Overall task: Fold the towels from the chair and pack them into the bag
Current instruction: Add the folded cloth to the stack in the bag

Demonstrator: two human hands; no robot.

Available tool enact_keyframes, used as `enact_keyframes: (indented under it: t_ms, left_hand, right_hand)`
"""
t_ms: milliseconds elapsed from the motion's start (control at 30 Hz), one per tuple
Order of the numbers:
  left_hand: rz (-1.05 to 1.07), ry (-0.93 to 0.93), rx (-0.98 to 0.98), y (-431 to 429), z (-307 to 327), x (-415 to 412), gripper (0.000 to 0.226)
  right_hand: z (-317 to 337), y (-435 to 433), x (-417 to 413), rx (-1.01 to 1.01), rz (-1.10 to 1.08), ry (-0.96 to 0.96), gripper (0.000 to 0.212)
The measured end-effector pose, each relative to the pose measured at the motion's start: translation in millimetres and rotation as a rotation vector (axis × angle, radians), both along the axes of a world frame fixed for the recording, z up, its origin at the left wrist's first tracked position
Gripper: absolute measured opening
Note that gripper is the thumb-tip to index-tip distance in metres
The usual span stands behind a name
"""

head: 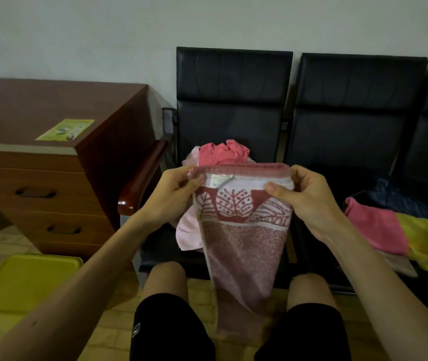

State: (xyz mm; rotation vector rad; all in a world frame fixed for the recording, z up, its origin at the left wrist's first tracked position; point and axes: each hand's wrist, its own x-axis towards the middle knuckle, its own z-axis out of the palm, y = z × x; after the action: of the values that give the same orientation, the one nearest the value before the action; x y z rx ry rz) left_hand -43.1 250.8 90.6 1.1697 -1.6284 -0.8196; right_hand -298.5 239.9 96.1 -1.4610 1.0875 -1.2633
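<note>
The left hand (179, 190) and right hand (309, 201) each pinch a top corner of the patterned pink towel (246, 238), which hangs before the front edge of the chair seat (267, 152). A heap of towels (223, 152) lies at the seat's back.

Nubby terry cloth towel (244, 230), glossy wooden desk (59, 162), padded leather-look chair (233, 100).

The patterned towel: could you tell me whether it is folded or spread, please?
Folded, apparently: the patterned towel hangs in doubled layers, top edge pinched by left hand and right hand.
</note>
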Motion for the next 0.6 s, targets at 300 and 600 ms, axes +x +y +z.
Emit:
enact_keyframes:
  t_ms: [300, 600]
  left_hand:
    - [-0.061, 0.103, -0.030, 8, 9, -25, 0.029]
    - [0.096, 0.082, -0.289, -13, 26, -72, 0.022]
  right_hand:
    - [9, 6, -14, 0.091, 0.032, -0.137, 0.029]
    - [-20, 13, -17, 0.178, 0.187, -0.289, 0.060]
